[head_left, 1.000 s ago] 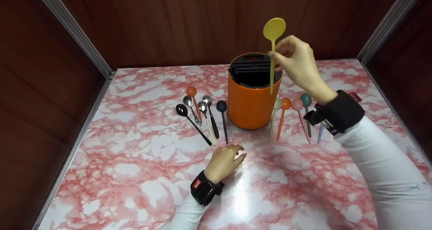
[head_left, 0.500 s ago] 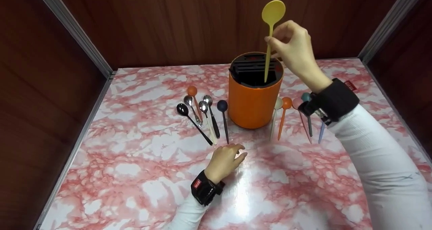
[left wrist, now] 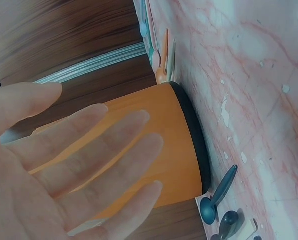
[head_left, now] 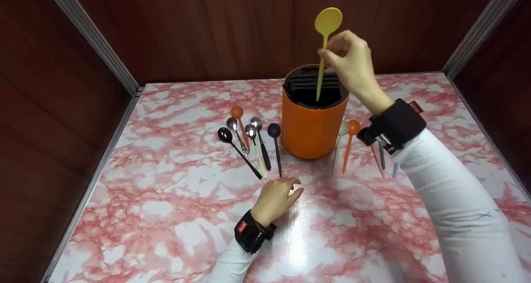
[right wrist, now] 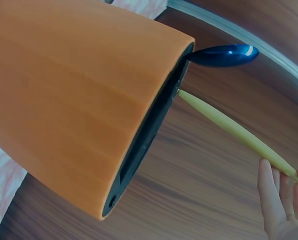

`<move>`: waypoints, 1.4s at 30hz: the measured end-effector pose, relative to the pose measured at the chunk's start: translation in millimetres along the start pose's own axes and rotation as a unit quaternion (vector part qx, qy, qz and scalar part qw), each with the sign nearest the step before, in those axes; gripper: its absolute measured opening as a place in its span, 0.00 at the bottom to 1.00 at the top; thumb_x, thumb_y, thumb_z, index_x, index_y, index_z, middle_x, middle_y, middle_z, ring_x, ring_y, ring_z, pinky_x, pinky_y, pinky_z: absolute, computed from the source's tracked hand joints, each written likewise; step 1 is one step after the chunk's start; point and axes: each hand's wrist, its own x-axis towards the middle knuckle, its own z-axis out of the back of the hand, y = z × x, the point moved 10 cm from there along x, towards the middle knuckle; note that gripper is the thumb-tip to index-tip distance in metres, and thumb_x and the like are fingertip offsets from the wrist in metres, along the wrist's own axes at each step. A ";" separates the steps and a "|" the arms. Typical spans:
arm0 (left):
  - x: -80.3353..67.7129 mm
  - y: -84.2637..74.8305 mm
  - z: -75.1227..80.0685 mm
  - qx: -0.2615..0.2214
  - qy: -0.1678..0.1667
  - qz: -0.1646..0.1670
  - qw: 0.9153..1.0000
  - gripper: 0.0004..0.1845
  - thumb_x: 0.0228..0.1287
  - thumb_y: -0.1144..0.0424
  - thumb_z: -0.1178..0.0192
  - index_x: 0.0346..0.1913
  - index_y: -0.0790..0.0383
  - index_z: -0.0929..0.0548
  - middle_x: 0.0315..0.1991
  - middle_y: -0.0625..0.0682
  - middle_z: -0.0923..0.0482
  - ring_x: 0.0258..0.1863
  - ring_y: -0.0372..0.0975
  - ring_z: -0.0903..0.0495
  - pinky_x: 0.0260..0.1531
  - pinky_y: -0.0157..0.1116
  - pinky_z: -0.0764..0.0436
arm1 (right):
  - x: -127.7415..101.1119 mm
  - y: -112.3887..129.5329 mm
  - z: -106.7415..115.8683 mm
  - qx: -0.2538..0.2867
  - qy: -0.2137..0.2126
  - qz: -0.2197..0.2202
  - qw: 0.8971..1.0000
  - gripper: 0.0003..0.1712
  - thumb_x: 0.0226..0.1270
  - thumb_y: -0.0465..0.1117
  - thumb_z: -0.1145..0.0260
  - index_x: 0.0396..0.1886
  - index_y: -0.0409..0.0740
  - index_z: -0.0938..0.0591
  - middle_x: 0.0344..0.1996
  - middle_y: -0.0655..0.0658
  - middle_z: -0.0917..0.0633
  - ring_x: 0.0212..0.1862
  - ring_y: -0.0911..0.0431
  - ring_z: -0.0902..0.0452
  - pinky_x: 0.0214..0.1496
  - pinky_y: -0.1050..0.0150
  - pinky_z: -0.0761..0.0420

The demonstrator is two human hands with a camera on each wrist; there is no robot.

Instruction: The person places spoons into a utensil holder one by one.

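Note:
My right hand (head_left: 354, 63) pinches a yellow spoon (head_left: 328, 21) by its handle, bowl upward. The handle's tip points down over the black slotted top (head_left: 307, 97) of an orange cylindrical holder (head_left: 313, 129). In the right wrist view the tip (right wrist: 181, 92) is right at the holder's opening; how far it reaches inside cannot be told. A dark, glossy spoon bowl (right wrist: 223, 55) juts from the same opening. My left hand (head_left: 274, 200) is low over the table in front of the holder, its fingers relaxed and holding nothing, close to the navy spoon's handle (head_left: 278, 158).
Left of the holder lie several spoons, among them a black spoon (head_left: 225, 135), an orange spoon (head_left: 237, 111) and metal-bowled ones. To its right lie a pale green spoon (head_left: 343, 128), another orange spoon (head_left: 353, 127) and others partly hidden by my right wrist. Wooden panels (head_left: 207, 30) enclose the marbled table.
My right hand has carried the yellow spoon left and up, then slightly down, from the holder's right front edge to over its opening. The left hand has stayed put.

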 end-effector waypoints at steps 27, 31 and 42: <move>1.5 -2.4 -5.0 -0.003 0.007 0.002 1.000 0.11 0.63 0.58 0.45 0.41 0.59 0.17 0.38 0.52 0.15 0.36 0.41 0.16 0.37 0.36 0.19 | -15.0 -31.2 -34.0 -0.023 0.064 -0.008 0.998 0.09 0.59 0.35 0.35 0.37 0.35 0.23 0.31 0.48 0.19 0.28 0.71 0.26 0.33 0.75 0.18; 1.4 -1.9 -6.0 -0.002 0.009 0.003 1.000 0.11 0.64 0.58 0.45 0.41 0.59 0.17 0.38 0.52 0.15 0.36 0.42 0.16 0.36 0.37 0.19 | -17.2 -35.7 -37.7 -0.026 0.077 -0.007 0.997 0.10 0.59 0.34 0.36 0.39 0.33 0.23 0.33 0.46 0.19 0.28 0.71 0.26 0.32 0.77 0.19; 0.7 -1.4 -7.9 0.000 0.011 0.001 1.000 0.11 0.64 0.58 0.46 0.41 0.59 0.17 0.37 0.52 0.15 0.35 0.42 0.16 0.36 0.37 0.20 | -21.7 -45.3 -43.3 -0.044 0.077 -0.009 0.996 0.08 0.60 0.34 0.37 0.36 0.33 0.23 0.31 0.45 0.21 0.27 0.72 0.28 0.31 0.79 0.21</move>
